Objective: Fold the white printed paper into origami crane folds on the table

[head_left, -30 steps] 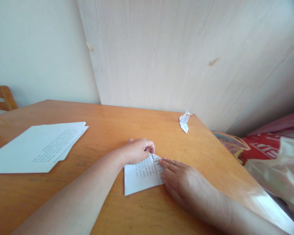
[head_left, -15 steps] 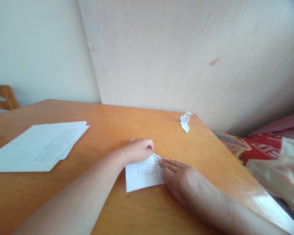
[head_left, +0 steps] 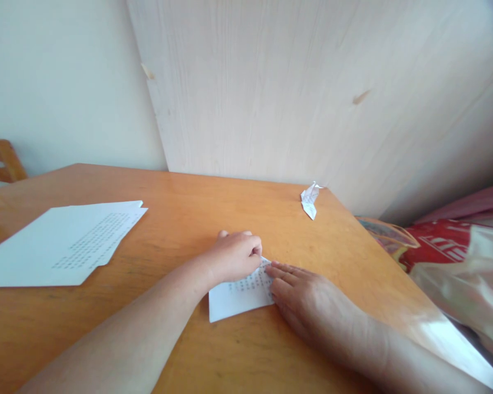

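A folded sheet of paper (head_left: pixel 234 303) with rows of printed characters lies in front of me on the wooden table (head_left: pixel 213 361). My left hand (head_left: pixel 238 256) is closed over its far edge, thumb and fingers pinched at the paper near the top corner. What exactly lies between those fingertips is partly hidden. My right hand (head_left: pixel 308 301) rests flat on the paper's right side, fingers stretched out together and pressing on the print.
A stack of printed sheets (head_left: pixel 82 235) lies at the left. Near the far right corner stands a small folded paper figure (head_left: pixel 310 200). A pale wooden panel (head_left: pixel 246 93) rises behind the table. Red and whitish bags (head_left: pixel 443 241) are beyond the right edge; a chair (head_left: pixel 6 158) is at far left.
My left hand has slid slightly to the right along the paper, toward my right hand, covering more of the print. My right hand stays nearly in place.
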A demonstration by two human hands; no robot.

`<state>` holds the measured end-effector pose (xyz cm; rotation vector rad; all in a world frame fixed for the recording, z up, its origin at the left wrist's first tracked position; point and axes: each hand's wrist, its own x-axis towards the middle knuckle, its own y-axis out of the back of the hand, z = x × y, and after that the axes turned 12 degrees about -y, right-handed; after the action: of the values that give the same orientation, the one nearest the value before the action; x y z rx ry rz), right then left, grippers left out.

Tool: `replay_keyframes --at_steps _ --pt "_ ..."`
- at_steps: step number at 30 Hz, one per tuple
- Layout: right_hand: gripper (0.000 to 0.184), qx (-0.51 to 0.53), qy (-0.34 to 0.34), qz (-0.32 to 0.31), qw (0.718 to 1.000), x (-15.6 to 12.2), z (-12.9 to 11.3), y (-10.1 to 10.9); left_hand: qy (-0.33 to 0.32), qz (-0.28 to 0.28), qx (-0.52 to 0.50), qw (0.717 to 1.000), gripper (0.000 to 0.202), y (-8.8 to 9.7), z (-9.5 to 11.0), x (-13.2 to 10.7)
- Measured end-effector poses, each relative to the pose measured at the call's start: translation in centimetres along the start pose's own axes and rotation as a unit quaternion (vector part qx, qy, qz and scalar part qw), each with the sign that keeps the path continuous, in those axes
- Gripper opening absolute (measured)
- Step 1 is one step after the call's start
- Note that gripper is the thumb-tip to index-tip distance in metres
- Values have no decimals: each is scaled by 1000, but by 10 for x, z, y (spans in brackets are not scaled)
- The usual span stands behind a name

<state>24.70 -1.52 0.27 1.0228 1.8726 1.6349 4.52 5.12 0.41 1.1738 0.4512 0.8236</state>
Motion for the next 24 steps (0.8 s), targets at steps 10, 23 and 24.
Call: replay_keyframes --at_steps 10,23,24 --pt "21 31 -9 -21 999 1 -5 13 4 -40 -4 999 26 3 2 -3" --pt "23 11 -17 1 1000 -4 -3 17 -8 -78 -29 996 28 9 -1 -6" --pt "22 6 -15 1 1000 -4 -2 16 -8 -79 -30 996 27 9 -1 -6"
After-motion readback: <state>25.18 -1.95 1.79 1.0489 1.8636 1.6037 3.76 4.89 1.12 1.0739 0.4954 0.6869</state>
